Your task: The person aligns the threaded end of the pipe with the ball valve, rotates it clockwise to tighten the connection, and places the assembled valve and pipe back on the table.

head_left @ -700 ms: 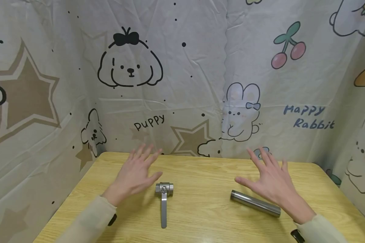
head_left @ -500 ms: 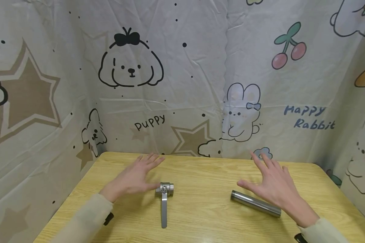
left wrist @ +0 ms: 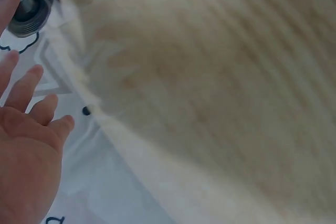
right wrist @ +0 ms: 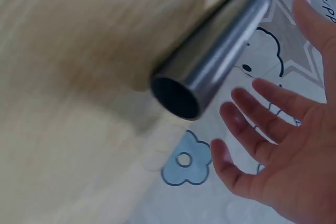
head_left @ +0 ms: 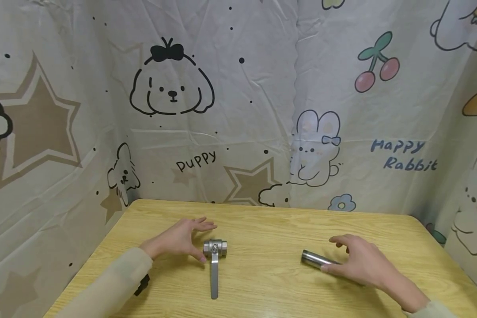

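Wood-grain tbl (head_left: 262,278) in front of me: yellowish, smooth, rounded far corners. Creased off-white cloth (head_left: 242,101) hangs behind & at both sides, printed w/ cartoon animals, stars, cherries. My sleeves (head_left: 107,282) are cream fabric.

Metal valve (head_left: 220,248) sits L of ctr on the tbl: short stubby body, faceted ends, round ringed bore in the L wrist view. Its flat grey lever (head_left: 214,278) points back twd me, straight & narrow. Metal pipe (head_left: 315,259) lies at a slant on the tbl's R side: plain hollow cylinder, glossy w/ long streaks of light, darker ring at its L end.

Grip: nothing held, either side. L hand (head_left: 179,240) is just beside the valve, fingers mostly straight, thumb apart from them; can't tell if it's touching. R hand (head_left: 363,260) hovers by the pipe, fingers loosely bent, thumb out; R wrist view shows a gap btwn fingers & metal.
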A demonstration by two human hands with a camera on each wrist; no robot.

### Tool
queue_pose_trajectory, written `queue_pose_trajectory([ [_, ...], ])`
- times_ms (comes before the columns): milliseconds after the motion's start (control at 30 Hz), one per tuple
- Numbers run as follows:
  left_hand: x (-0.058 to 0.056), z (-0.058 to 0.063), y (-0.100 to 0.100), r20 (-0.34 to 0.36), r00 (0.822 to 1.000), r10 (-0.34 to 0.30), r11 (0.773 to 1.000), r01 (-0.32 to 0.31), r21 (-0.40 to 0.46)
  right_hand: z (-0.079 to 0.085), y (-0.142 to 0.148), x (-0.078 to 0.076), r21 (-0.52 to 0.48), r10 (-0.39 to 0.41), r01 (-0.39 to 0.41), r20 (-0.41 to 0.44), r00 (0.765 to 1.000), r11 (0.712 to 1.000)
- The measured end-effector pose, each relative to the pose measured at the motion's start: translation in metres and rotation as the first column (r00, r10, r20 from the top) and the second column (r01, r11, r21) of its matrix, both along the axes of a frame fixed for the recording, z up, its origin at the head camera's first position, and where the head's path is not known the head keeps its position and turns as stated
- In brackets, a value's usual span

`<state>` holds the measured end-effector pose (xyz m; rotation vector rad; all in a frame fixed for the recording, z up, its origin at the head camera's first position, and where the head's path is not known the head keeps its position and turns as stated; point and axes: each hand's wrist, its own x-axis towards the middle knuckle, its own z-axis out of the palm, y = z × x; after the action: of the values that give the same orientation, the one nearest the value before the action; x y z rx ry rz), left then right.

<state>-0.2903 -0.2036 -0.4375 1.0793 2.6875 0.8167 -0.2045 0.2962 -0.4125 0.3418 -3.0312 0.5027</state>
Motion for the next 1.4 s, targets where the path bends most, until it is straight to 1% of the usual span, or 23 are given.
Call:
queue_pose_trajectory([
  [67, -0.001, -0.003, -0.001, 0.016, 1.000, 0.013, 1.000, -0.013, 0.009, -0.004, 0.003, 0.001, -0.029, 0.017, -0.015, 0.043, 0.999, 0.999],
  [100, -0.002, -0.005, -0.001, 0.018, 1.000, 0.017, 1.000, -0.017, 0.008, -0.006, 0.005, 0.001, -0.046, 0.031, -0.029, 0.052, 0.998, 0.999],
  [167, -0.003, -0.008, -0.001, 0.010, 1.000, 0.024, 1.000, -0.024, 0.001, -0.009, 0.009, 0.002, -0.092, 0.067, -0.060, 0.075, 0.995, 0.994],
  [267, -0.004, -0.011, 0.000, -0.006, 1.000, 0.026, 1.000, -0.026, -0.010, -0.014, 0.015, 0.003, -0.147, 0.140, -0.125, 0.093, 0.986, 0.981],
  [400, -0.005, -0.012, 0.001, -0.012, 1.000, 0.029, 0.999, -0.029, -0.015, -0.020, 0.021, 0.004, -0.183, 0.200, -0.179, 0.104, 0.974, 0.967],
  [600, -0.004, -0.011, 0.003, 0.007, 1.000, 0.020, 1.000, -0.020, 0.000, -0.025, 0.027, 0.005, -0.221, 0.220, -0.190, 0.121, 0.968, 0.957],
  [733, -0.003, -0.009, 0.006, 0.020, 1.000, 0.011, 1.000, -0.011, 0.005, -0.026, 0.029, 0.005, -0.231, 0.236, -0.206, 0.107, 0.966, 0.951],
  [967, -0.002, -0.010, 0.008, 0.012, 1.000, 0.004, 1.000, -0.004, 0.024, -0.028, 0.030, 0.003, -0.221, 0.231, -0.204, 0.104, 0.967, 0.954],
  [1233, -0.003, -0.013, 0.011, 0.077, 0.997, 0.032, 0.996, -0.038, 0.078, -0.031, 0.031, 0.004, -0.208, 0.234, -0.217, 0.062, 0.970, 0.954],
  [1333, -0.002, -0.013, 0.012, 0.099, 0.995, 0.033, 0.995, -0.042, 0.093, -0.034, 0.032, 0.004, -0.203, 0.230, -0.212, 0.065, 0.971, 0.956],
  [1400, -0.002, -0.013, 0.012, 0.106, 0.994, 0.026, 0.994, -0.037, 0.102, -0.035, 0.033, 0.004, -0.212, 0.221, -0.200, 0.083, 0.972, 0.957],
])
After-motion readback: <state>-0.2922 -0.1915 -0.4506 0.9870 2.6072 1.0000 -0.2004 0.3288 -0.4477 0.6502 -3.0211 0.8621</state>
